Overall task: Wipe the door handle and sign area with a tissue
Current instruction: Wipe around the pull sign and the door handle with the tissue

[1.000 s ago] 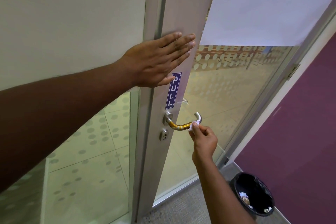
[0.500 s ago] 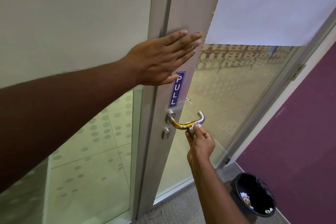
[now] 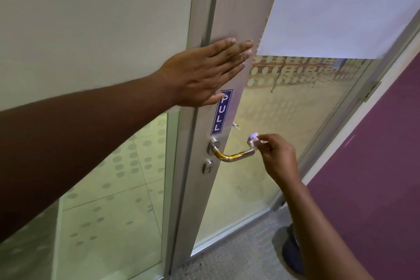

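A metal lever door handle point(image 3: 231, 155) sticks out from the grey door stile, with a blue PULL sign point(image 3: 221, 112) just above it. My right hand point(image 3: 278, 157) pinches a small white tissue point(image 3: 254, 137) against the handle's upturned outer end. My left hand point(image 3: 205, 75) lies flat on the door stile above the sign, fingers together and straight, its thumb touching the sign's top edge.
A keyhole point(image 3: 208, 167) sits below the handle. The glass door panel point(image 3: 284, 134) carries a frosted dot pattern and a white sheet point(image 3: 341, 7) on top. A purple wall point(image 3: 375, 177) stands at the right. A dark bin point(image 3: 292, 250) on the grey carpet is mostly hidden behind my right forearm.
My right hand with the tissue has moved from under the handle's bend up to its outer tip. My left hand stays pressed flat on the door.
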Tool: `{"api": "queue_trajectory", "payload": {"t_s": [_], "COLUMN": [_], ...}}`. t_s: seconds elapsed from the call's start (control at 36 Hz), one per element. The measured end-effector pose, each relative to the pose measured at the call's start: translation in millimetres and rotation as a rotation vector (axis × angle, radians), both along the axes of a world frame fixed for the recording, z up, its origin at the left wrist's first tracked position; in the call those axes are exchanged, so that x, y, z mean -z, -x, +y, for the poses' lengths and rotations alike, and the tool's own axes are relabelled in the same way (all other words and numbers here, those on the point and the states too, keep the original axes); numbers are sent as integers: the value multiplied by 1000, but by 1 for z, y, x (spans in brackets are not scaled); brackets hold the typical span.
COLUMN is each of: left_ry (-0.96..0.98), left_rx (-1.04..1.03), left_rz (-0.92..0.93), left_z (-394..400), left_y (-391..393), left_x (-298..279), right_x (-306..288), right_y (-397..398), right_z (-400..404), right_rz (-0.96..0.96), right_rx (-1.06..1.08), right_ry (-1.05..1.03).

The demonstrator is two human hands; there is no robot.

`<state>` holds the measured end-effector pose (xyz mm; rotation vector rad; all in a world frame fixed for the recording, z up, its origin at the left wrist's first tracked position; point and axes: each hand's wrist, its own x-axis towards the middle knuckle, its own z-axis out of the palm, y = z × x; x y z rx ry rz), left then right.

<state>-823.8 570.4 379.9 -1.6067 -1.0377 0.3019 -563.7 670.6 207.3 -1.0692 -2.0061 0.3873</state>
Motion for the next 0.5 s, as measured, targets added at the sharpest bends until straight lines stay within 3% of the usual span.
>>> {"api": "queue_trajectory", "payload": {"t_s": [0.08, 0.14, 0.33, 0.5], "left_ry": [-3, 1, -3, -2], "left_rx": [5, -5, -11, -26], "left_rz": [-3, -3, 26, 28], "left_z": [0, 0, 0, -1], "left_y": [-1, -1, -1, -1], "left_x": [-1, -1, -1, -1], "right_x": [-5, -6, -9, -3], "right_y": [2, 3, 5, -4], "right_z": [8, 11, 25, 28], "right_rz": [-322, -424, -626, -654], "right_rx": [-155, -197, -220, -295], "right_ry": [4, -13, -83, -172]}}
